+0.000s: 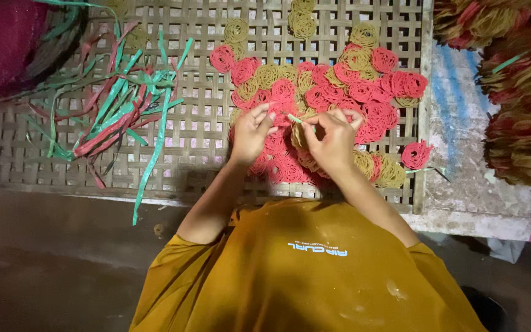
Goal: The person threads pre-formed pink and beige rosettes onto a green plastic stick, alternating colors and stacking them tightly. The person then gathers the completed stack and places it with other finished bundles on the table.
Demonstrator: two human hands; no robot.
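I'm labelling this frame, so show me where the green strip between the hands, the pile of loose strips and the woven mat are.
green strip [294, 118], head view, its middle between the fingertips.
pile of loose strips [121, 107], head view, centre of the tangle.
woven mat [198, 138], head view, bare weave.

— What lies off to the left of the hands?
— Loose green and red strips [118, 110] on the woven mat [192, 154].
— And to the right?
— Stacked bundles [517, 92] on a pale counter [462, 184], with a dark red heap [1, 43] at far upper left.
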